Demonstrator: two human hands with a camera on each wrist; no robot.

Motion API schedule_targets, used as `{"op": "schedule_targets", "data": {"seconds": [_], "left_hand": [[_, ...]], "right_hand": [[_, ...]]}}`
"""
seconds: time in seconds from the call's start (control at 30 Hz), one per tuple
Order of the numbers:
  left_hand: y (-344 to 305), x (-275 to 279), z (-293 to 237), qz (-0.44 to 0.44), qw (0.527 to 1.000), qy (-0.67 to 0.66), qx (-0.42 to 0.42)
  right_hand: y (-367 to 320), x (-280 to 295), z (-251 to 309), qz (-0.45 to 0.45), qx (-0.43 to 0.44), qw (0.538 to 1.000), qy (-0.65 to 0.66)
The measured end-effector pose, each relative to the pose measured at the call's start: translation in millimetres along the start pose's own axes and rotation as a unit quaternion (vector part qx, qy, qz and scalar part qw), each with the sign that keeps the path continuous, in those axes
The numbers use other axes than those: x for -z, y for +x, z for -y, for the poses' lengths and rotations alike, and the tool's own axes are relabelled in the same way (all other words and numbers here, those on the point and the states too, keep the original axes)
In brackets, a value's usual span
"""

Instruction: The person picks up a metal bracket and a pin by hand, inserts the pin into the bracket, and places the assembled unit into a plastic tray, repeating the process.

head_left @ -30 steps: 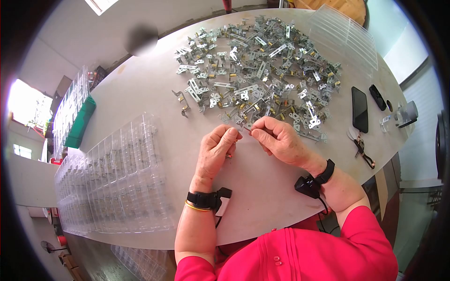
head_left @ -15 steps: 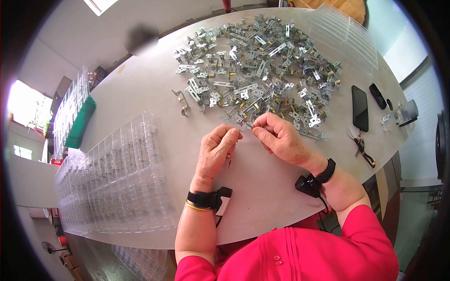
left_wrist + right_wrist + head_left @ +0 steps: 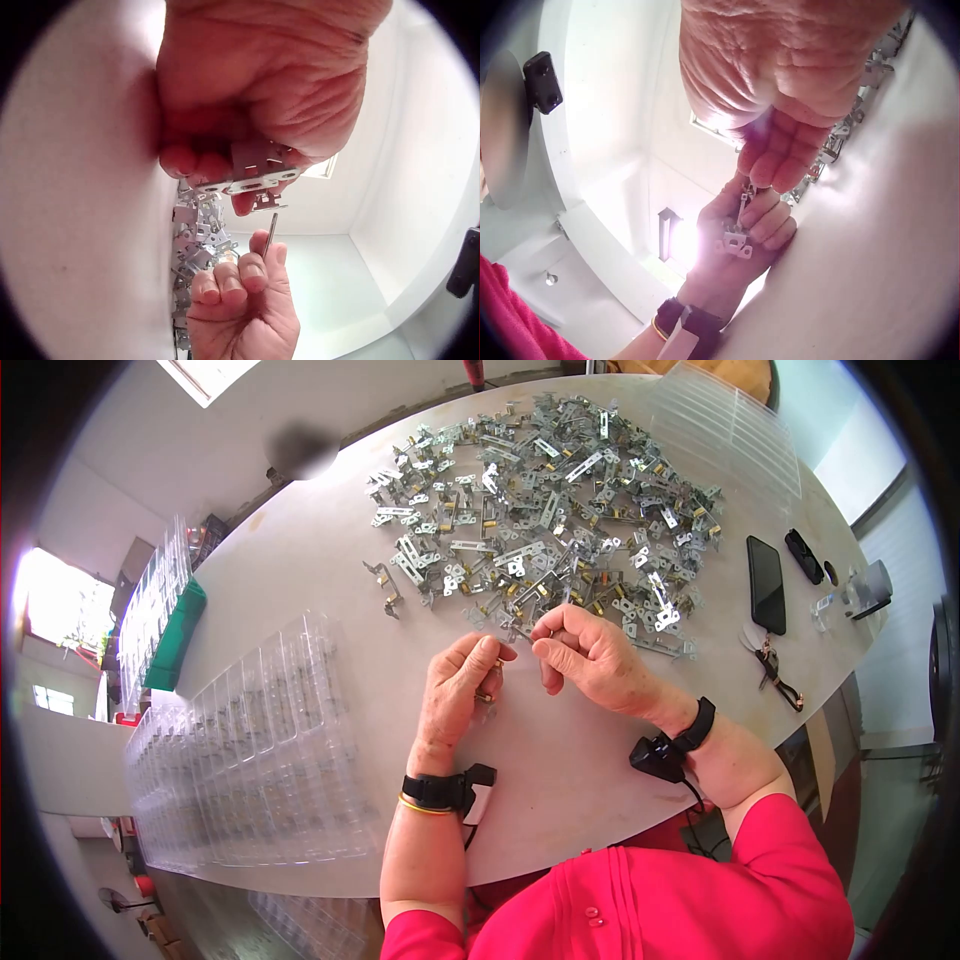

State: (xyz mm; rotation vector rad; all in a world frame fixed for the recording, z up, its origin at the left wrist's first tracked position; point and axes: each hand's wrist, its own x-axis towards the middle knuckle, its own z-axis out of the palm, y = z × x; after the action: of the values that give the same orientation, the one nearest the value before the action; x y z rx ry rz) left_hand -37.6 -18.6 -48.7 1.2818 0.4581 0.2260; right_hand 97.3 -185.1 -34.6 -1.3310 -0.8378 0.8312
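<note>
In my left hand [image 3: 458, 688], a small metal bracket [image 3: 251, 182] with holed tabs is gripped between curled fingers and thumb. It matches the parts piled beyond my hands. A thin metal pin [image 3: 271, 232] is pinched by my right hand [image 3: 597, 663], its tip pointing at the bracket with a small gap in the left wrist view. Seen from the right wrist, the bracket's holed plate [image 3: 736, 244] sticks out of the left palm, and the right fingertips [image 3: 765, 169] overlap its far end. Fingers hide much of the bracket.
A wide pile of metal brackets [image 3: 550, 510] covers the table's far middle. Clear divided trays [image 3: 250, 760] lie at the left, near a green box [image 3: 175, 635]. To the right are a phone [image 3: 767, 585], snips [image 3: 775, 670] and a clear rack [image 3: 730, 430].
The part hanging below my left hand has shifted in its grip and shows differently. My right hand stays close by, its lower fingers slightly more lowered. The head view has tilted a little.
</note>
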Motion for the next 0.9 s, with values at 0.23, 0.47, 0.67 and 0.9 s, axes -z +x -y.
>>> {"op": "schedule_targets", "data": {"seconds": [0.23, 0.47, 0.67, 0.9], "left_hand": [[1.0, 0.4, 1.6, -0.006, 1.000, 0.023, -0.016], [-0.2, 1.0, 1.3, -0.001, 0.998, 0.049, -0.037], [-1.1, -0.6, 0.8, -0.015, 0.988, 0.132, -0.077], [-6.8, -5.3, -5.6, 0.015, 0.971, 0.230, -0.063]], "right_hand": [[-1.0, -0.1, 1.7, 0.010, -0.006, 1.000, -0.003], [-1.9, 0.5, 4.8, 0.018, -0.016, 1.000, 0.002], [-2.0, 2.4, 11.0, 0.026, -0.029, 0.999, -0.022], [0.7, 3.2, 7.0, 0.066, -0.072, 0.993, 0.072]]}}
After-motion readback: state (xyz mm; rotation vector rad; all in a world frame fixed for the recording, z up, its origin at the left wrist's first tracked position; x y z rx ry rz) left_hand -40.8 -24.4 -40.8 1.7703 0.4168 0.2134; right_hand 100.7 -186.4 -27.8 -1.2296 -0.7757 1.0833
